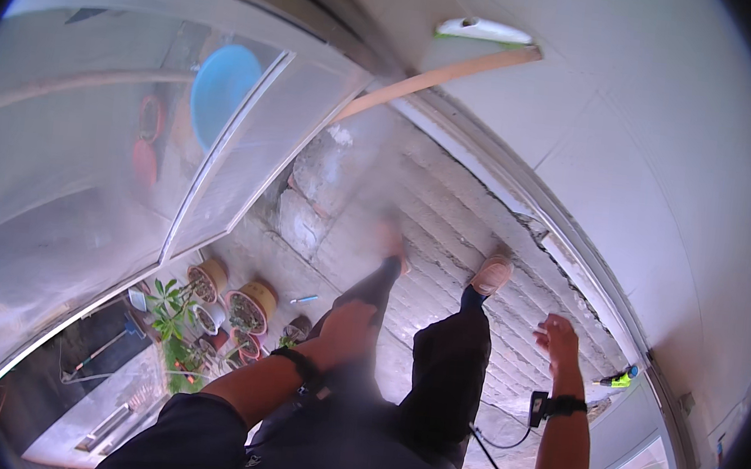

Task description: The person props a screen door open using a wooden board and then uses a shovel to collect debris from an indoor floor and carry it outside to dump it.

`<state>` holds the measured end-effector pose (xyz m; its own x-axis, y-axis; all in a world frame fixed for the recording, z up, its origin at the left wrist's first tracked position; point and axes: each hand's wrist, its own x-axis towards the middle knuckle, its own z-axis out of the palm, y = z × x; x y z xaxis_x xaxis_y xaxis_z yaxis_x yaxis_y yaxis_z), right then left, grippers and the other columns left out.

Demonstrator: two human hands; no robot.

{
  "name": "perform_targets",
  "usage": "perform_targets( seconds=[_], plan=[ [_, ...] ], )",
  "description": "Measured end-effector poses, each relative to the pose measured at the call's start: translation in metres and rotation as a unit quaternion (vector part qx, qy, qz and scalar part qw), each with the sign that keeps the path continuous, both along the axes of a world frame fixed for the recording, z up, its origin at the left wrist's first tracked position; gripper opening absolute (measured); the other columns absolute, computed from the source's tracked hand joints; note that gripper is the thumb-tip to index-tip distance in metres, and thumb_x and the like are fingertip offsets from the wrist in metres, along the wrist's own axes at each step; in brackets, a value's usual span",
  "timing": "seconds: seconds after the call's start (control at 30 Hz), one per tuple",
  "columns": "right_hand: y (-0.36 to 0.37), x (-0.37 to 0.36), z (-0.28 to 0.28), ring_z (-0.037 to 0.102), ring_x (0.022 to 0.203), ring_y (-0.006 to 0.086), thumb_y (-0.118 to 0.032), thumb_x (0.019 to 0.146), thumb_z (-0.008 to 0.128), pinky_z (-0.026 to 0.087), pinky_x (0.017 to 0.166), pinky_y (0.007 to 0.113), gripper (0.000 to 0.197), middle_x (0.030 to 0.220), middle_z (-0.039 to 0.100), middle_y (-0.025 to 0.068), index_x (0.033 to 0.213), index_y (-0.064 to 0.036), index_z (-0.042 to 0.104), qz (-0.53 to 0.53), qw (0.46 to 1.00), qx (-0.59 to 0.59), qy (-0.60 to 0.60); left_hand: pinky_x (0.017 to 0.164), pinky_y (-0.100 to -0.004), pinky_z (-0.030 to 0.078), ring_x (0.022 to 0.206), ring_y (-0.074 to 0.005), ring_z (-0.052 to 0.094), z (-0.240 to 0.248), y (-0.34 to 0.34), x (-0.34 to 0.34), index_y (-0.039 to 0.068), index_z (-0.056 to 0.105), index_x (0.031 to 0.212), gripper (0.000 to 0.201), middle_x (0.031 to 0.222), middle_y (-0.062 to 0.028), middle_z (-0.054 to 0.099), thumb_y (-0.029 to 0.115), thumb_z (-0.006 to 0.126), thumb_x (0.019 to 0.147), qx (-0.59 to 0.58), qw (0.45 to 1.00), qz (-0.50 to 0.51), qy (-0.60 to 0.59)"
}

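My left hand (350, 327) hangs in front of my left thigh, smeared by motion, so its fingers do not show clearly. My right hand (558, 339) is held out to the right over ridged concrete (451, 201), with fingers loosely bent and apart and nothing in them. A dark band circles each wrist; the right one (567, 406) carries a small black device with a cable. Below, my legs are in mid-stride, the right shoe (492, 274) sharp and the left foot blurred.
A glass-paned door (205, 173) stands at the left; a blue basin (223, 98) shows through it. Potted plants (249, 306) crowd the lower left. Ahead, a wooden strip (445, 77) crosses the door track (572, 253), near a white object with a green edge (484, 31). A yellow-green and black item (622, 378) lies right.
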<state>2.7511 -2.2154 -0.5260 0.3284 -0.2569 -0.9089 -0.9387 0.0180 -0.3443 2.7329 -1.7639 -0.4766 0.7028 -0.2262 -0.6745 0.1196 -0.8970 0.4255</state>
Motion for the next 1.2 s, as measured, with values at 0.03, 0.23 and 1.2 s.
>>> perform_targets(
  seconds=[0.03,0.23,1.2],
  plan=[
    [-0.015,-0.024,0.014,0.067,0.076,0.0196,-0.021,0.09,0.058,0.053,0.064,0.03,0.027,0.093,0.065,0.0089,0.112,-0.0063,0.059,-0.006,1.0,-0.005,0.01,0.089,-0.0457,0.046,0.101,-0.0355,0.057,0.012,-0.012,0.014,0.006,0.057,0.111,0.037,0.106,-0.018,0.058,0.027,0.062,0.081,0.004,0.999,-0.001,0.038],
    [-0.061,-0.107,0.09,0.068,0.074,0.0204,-0.015,0.09,0.055,0.053,0.061,0.03,0.017,0.089,0.066,0.0092,0.105,-0.0071,0.06,-0.098,0.994,0.025,0.049,0.092,-0.0438,0.046,0.106,-0.0358,0.056,0.084,-0.069,0.076,0.003,0.058,0.114,0.039,0.11,-0.0195,0.059,0.025,0.062,0.082,0.075,0.994,-0.046,0.061],
    [-0.262,0.2,0.246,0.066,0.071,0.0161,-0.016,0.085,0.064,0.052,0.058,0.027,0.026,0.089,0.067,0.0078,0.108,-0.0038,0.062,-0.207,0.976,0.048,-0.056,0.092,-0.0443,0.047,0.102,-0.0375,0.061,0.211,-0.277,0.429,0.005,0.063,0.109,0.036,0.105,-0.0209,0.066,0.03,0.049,0.088,0.041,0.994,-0.098,0.004]
  ],
)
